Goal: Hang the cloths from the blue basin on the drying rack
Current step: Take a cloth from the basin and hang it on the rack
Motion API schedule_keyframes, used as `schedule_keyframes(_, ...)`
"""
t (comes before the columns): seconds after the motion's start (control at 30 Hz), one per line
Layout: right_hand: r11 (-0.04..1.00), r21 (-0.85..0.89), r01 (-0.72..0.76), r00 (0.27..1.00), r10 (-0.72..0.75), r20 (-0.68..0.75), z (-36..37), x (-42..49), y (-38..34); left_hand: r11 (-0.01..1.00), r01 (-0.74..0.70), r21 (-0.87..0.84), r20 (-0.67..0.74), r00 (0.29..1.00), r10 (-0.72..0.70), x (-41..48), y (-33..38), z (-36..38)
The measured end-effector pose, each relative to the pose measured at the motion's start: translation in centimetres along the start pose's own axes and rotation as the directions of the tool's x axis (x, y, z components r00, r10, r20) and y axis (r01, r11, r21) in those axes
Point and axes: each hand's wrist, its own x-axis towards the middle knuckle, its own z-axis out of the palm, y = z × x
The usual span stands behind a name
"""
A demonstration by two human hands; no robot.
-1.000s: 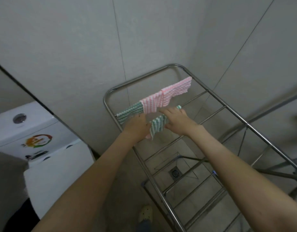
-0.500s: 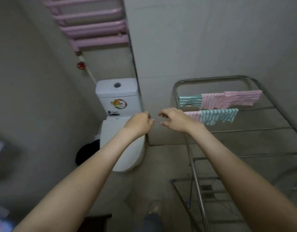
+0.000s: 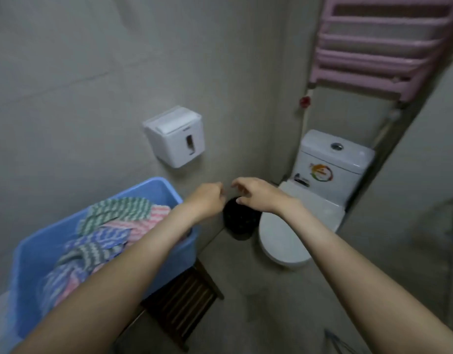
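The blue basin [image 3: 36, 249] stands at the lower left on a dark slatted stool, heaped with several striped cloths [image 3: 105, 233] in green, pink and blue. My left hand [image 3: 207, 200] hovers just right of the basin's far corner, its fingers loosely curled and holding nothing. Close beside it, my right hand [image 3: 256, 194] is in the air with fingers relaxed and bent, also empty. My left forearm crosses over the basin's right side. The drying rack is out of view except for a blurred trace at the far right edge.
A white paper dispenser [image 3: 175, 139] hangs on the wall above the basin. A black bin [image 3: 239, 222] sits on the floor below my hands, next to a white toilet [image 3: 309, 200]. A pink radiator [image 3: 384, 44] is at top right. The dark stool [image 3: 179, 302] juts out under the basin.
My view has swung left from the rack, where both hands let go of the hung cloths, to the basin. Both empty hands travelled left with it.
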Motion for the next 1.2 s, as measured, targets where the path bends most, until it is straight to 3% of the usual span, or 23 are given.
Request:
schedule_keyframes(0.13, 0.989, 0.024, 0.145, 0.979, -0.147, 0.142, 4.6, 5.8, -8.7, 0.983, 0.179, -0.028, -0.032, 0.983, -0.180, -4.0, -9.9, -2.2)
schedule_keyframes(0.27, 0.991, -0.018, 0.133, 0.963, -0.125, 0.237, 8.6, 8.8, -12.9, 0.954, 0.290, -0.077, -0.048, 0.955, -0.294, -7.1, -15.8, -3.1)
schedule_keyframes(0.4, 0.992, -0.103, 0.076, 0.975, -0.052, 0.214, 10.6, 11.1, -13.7, 0.933, 0.337, -0.123, -0.006, 0.940, -0.340, -9.1, -19.3, -3.2)
schedule_keyframes(0.53, 0.992, 0.048, 0.115, 0.987, -0.120, 0.105, 10.5, 11.4, -13.9, 0.926, 0.342, -0.162, 0.012, 0.939, -0.345, -9.4, -20.4, -3.1)
schedule_keyframes(0.8, 0.821, 0.518, 0.238, 0.965, -0.261, -0.030, 6.2, 9.4, -14.6, 0.943, 0.217, -0.252, 0.034, 0.976, -0.215, -6.9, -18.4, -4.0)
schedule_keyframes(0.93, 0.790, 0.575, 0.212, 0.976, -0.198, -0.087, 4.1, 8.0, -13.9, 0.923, 0.119, -0.366, 0.015, 0.992, -0.121, -5.8, -17.0, -5.4)
schedule_keyframes(1.07, 0.775, 0.605, 0.184, 0.983, -0.153, -0.104, 2.0, 6.9, -12.0, 0.813, -0.003, -0.582, -0.089, 0.994, -0.060, -4.9, -13.8, -7.3)
schedule_keyframes(1.2, 0.806, 0.577, 0.129, 0.992, -0.105, -0.075, 0.2, 5.1, -9.2, 0.717, -0.106, -0.689, -0.125, 0.992, 0.027, -3.1, -9.6, -8.1)
